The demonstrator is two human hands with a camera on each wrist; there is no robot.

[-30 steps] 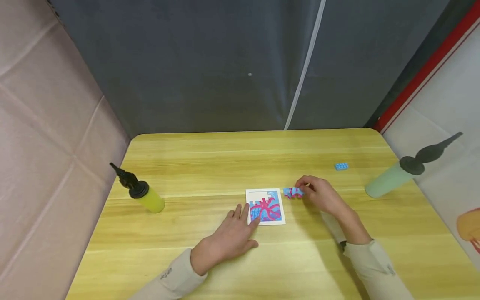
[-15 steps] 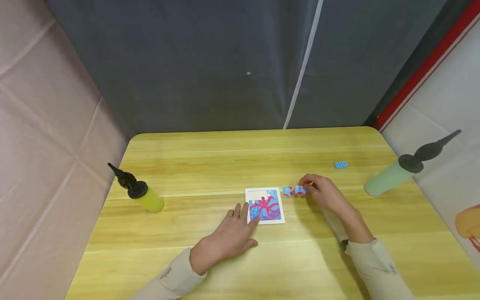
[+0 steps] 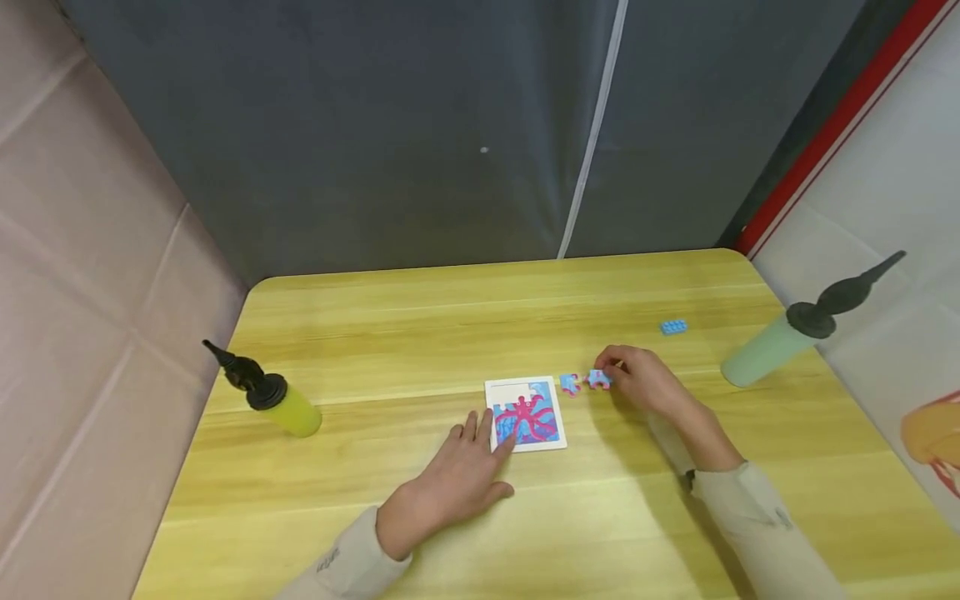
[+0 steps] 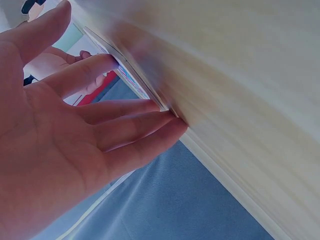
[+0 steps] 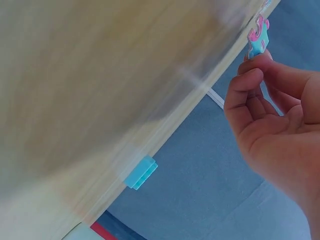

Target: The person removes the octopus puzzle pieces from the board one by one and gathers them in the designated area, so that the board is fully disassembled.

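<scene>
The table (image 3: 405, 333) is carrying everything that matters here. The left hand (image 3: 461, 471) is resting at the near left corner of the puzzle tray, fingers straight and spread, the forefinger reaching over the picture and the others touching the left rim; it is gripping nothing. The right hand (image 3: 641, 379) is working to the right of the tray, its grip pinching one piece between thumb and forefinger.

The puzzle tray (image 3: 513, 392) is lying flat between the hands, its white gap showing at the far left, beside the octopus's head.

The held piece (image 3: 598, 380) is sitting at the tips of the right grip, left of the fingers, so its free end is facing the tray. It is showing no strong long axis, though a small tab seems to be pointing left. Whether it is touching the wood, I cannot tell.

The loose piece (image 3: 570, 384) is lying between it and the tray, close to the tray's right rim. That piece is standing in the straight line from grip to gap, and the right hand is the nearer one to it.
</scene>
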